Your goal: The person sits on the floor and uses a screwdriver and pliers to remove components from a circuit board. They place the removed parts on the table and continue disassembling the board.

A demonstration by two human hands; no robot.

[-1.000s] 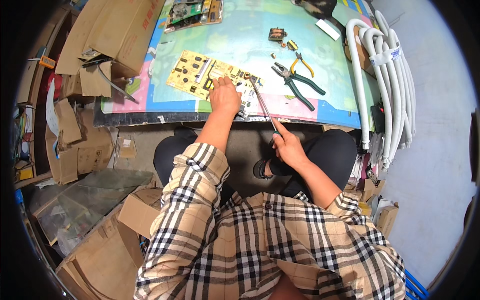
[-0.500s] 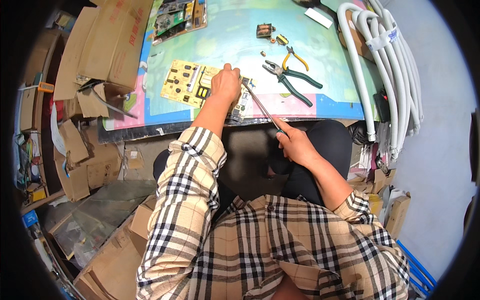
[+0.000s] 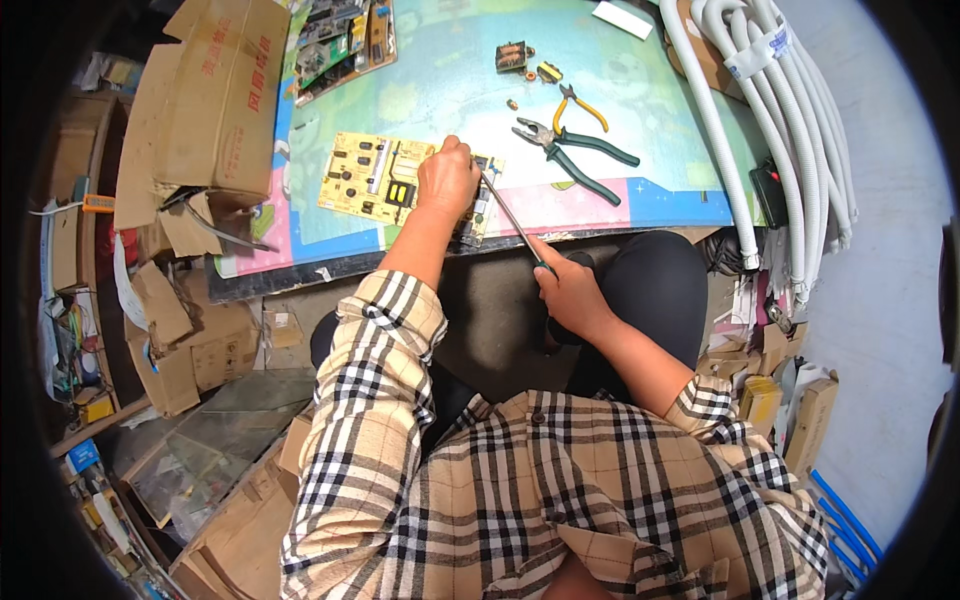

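Observation:
A yellowish circuit board [image 3: 345,190] lies near the front edge of the table, crowded with capacitors, a yellow-and-black transformer and other parts. My left hand [image 3: 448,182] is closed over its right half, and the fingertips on the far side are hidden. My right hand [image 3: 578,295], just off the table edge, is wrapped round the dark handle of a screwdriver [image 3: 511,214]. Its long metal shaft slants up and left, the tip reaching the board beside my left fingers. To the right lie green-handled combination pliers [image 3: 572,160] and small yellow-handled cutters [image 3: 582,108].
Beyond the pliers sit a copper-wound transformer [image 3: 514,57] and a few small loose components [image 3: 549,72]. Stacked circuit boards [image 3: 345,50] stand at the far left, beside a cardboard box [image 3: 215,110]. Coiled white hose [image 3: 790,130] hangs over the table's right side.
The whole view has shifted slightly. Both hands keep their holds, with the screwdriver still slanting to the board; no object has visibly been moved.

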